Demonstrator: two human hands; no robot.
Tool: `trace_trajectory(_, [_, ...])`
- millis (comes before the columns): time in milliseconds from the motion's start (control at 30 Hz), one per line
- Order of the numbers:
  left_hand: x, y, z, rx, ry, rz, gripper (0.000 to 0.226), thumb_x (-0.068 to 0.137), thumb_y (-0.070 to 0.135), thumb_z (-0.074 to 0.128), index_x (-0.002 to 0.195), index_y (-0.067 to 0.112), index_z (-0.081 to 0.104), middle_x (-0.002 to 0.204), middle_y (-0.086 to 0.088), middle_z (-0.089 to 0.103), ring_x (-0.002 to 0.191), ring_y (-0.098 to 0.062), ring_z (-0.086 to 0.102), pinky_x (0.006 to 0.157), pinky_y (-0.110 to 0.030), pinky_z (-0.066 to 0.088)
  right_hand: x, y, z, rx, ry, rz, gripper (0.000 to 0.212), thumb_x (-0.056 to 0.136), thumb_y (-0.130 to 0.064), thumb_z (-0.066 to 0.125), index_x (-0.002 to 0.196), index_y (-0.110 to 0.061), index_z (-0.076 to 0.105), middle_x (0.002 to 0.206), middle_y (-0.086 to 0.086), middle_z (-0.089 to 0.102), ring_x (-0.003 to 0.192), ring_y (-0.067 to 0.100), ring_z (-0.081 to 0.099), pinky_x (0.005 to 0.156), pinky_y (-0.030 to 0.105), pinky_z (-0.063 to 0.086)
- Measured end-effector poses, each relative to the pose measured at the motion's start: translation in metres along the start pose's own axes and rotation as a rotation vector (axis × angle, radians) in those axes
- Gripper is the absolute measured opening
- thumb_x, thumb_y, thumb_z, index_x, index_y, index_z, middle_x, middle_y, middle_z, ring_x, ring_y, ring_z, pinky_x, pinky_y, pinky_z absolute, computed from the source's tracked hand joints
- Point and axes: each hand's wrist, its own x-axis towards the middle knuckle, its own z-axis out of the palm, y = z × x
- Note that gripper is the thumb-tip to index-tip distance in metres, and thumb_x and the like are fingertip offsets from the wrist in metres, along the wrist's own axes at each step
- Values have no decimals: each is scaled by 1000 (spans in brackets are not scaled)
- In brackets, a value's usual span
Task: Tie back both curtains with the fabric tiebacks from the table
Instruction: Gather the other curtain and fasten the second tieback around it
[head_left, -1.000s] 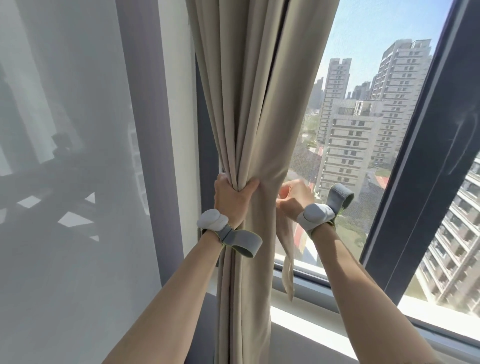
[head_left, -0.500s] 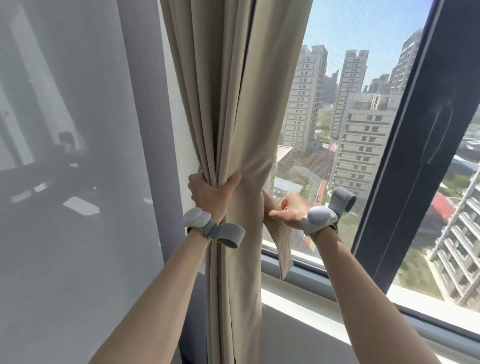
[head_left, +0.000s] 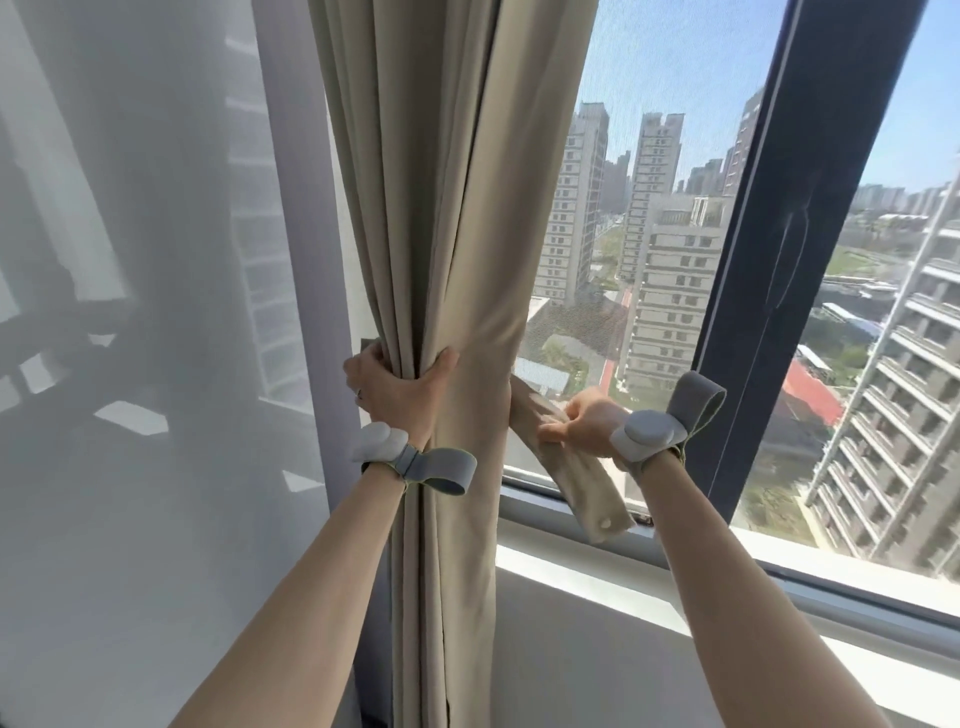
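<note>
A beige curtain hangs gathered in front of the window. My left hand grips the bunched folds at mid height, thumb on the right side. A beige fabric tieback comes out from behind the curtain's right edge and hangs down to the right, its free end showing a round snap. My right hand pinches this strap just right of the curtain. The strap's other end is hidden behind the curtain. Both wrists wear grey bands.
A sheer white curtain covers the glass on the left. A dark window post stands right of my right hand. The white sill runs below the glass, with tall buildings outside.
The view has swung; the strap's free end now hangs lower and further right, showing its snap. My right hand has slid along the strap away from the curtain. My left hand keeps its grip.
</note>
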Motion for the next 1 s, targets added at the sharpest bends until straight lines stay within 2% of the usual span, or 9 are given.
trace_trajectory(167, [-15,2,-25,-102,-70,13,81,54,59,87,117,26,48,122,1,43,108,-21,59,88,-39,59,-40,-19,6,244,130,-47,57,70,-26,84,116,4,65,95,17,72,83,26,73,73,45,64])
trace_trajectory(300, [-26,6,-50,-136,-95,30,88,61,57,86,132,21,49,122,3,44,115,-20,55,98,-41,54,-70,-38,6,308,173,-95,52,67,-22,88,109,-8,61,114,16,67,100,30,68,82,44,61])
trace_trajectory(367, [-32,10,-63,-150,-88,34,84,64,56,85,132,21,51,121,3,45,114,-19,55,99,-41,52,-85,-46,7,315,188,-120,53,68,-21,87,110,-12,57,118,17,63,106,33,65,90,49,57])
trace_trajectory(467, [-41,19,-77,-219,-97,26,70,72,49,82,129,22,53,121,3,44,114,-19,58,100,-40,53,-101,-51,10,363,156,-152,47,75,-10,80,113,-8,53,113,22,62,102,39,66,87,57,57])
trace_trajectory(600, [-58,33,-91,-294,-58,77,34,89,25,71,120,19,58,113,-1,43,106,-20,58,99,-41,50,-119,-56,14,386,87,-155,33,85,0,64,117,4,57,104,27,69,87,34,70,80,58,58])
trace_trajectory(667, [-66,38,-96,-306,-61,114,20,94,15,63,111,22,57,115,-6,46,102,-20,59,97,-42,51,-126,-57,17,369,88,-142,28,88,-2,60,114,6,59,108,27,70,93,38,71,83,61,57])
trace_trajectory(733, [-71,42,-100,-292,-84,155,17,95,11,59,105,24,59,117,-10,50,98,-10,60,94,-33,52,-132,-59,18,371,94,-139,24,90,-2,58,112,8,61,111,26,70,100,41,70,85,60,57])
trace_trajectory(833, [-76,42,-104,-226,-97,250,16,93,5,56,103,13,65,109,-6,53,82,7,55,79,-5,42,-137,-62,18,406,104,-134,20,91,-1,58,108,5,65,113,24,68,102,40,69,86,55,59])
trace_trajectory(1000, [-79,38,-108,-176,-186,365,20,93,-6,54,99,4,70,108,-6,61,91,-10,60,83,-12,47,-146,-69,16,460,141,-135,16,90,-7,63,104,1,64,115,22,66,101,39,69,86,55,59])
